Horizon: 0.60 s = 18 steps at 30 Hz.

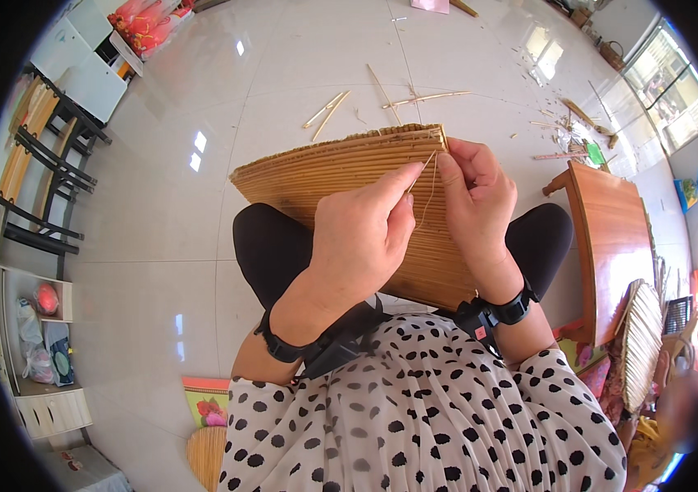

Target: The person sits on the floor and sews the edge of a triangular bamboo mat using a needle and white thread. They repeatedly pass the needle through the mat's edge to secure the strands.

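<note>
Across my lap rests a panel of many thin, tan reed stalks (pixel 308 176) laid side by side, its far edge a bound rim. At the panel's far right corner my right hand (pixel 480 193) pinches a thin thread (pixel 431 193) against the edge, thumb on the near side. Just to the left, my left hand (pixel 365 225) is closed, thumb and forefinger together, on the thread or a slim needle-like piece; which one I cannot make out. A loop of the thread hangs down between both hands over the stalks.
Loose stalks (pixel 427 100) lie on the tiled floor beyond the panel. Scraps (pixel 566 131) litter the far right. A wooden table (pixel 611 238) stands at my right, with a woven fan-like piece (pixel 642 344) near it. Stacked wooden stools (pixel 41 156) stand at the left.
</note>
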### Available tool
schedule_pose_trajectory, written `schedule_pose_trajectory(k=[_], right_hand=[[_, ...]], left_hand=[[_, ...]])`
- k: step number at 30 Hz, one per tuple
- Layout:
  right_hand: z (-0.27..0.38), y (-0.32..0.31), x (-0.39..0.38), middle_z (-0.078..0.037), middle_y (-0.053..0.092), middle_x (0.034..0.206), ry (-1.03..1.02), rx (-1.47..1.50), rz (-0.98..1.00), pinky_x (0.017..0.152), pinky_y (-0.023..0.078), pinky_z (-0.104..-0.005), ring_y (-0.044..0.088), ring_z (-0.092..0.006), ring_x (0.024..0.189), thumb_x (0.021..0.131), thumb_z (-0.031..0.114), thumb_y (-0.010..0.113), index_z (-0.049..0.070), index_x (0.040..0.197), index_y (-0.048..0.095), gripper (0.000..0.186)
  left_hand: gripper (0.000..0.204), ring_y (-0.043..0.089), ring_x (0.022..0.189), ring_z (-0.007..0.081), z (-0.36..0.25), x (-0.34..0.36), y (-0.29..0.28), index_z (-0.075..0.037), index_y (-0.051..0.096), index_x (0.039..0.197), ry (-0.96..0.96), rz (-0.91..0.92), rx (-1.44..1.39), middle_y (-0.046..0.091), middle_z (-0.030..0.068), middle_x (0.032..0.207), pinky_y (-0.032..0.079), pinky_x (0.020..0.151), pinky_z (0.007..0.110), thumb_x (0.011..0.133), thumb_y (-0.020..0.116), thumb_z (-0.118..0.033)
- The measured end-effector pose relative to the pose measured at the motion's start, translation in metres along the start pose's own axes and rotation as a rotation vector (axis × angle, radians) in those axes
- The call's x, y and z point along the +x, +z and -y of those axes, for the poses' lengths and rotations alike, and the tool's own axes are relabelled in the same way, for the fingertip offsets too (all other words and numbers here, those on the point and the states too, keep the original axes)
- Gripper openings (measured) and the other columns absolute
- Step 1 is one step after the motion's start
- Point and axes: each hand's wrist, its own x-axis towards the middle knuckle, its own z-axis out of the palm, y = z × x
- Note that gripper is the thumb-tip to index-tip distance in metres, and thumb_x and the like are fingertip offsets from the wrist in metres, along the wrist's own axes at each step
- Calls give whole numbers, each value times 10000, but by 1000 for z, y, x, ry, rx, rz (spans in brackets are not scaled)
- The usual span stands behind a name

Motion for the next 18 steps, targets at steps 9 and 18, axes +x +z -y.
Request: schedule_pose_trajectory(k=[9, 18], right_hand=[[-1, 1, -1, -128, 774, 849, 3, 7, 9, 663, 555, -256, 740, -121, 749, 948, 77, 721, -20, 1054, 690, 147], [4, 5, -5, -130, 774, 853, 5, 18, 6, 668, 558, -259, 743, -126, 754, 945, 69, 721, -22, 1055, 685, 147]], left_hand=[[328, 570, 535, 96, 1, -1, 0, 1, 692, 1247, -32, 6, -7, 664, 90, 695, 461, 538, 248, 927, 629, 32], [326, 547, 524, 76, 0, -3, -8, -5, 700, 1241, -38, 10, -10, 644, 79, 655, 445, 525, 246, 923, 639, 27]])
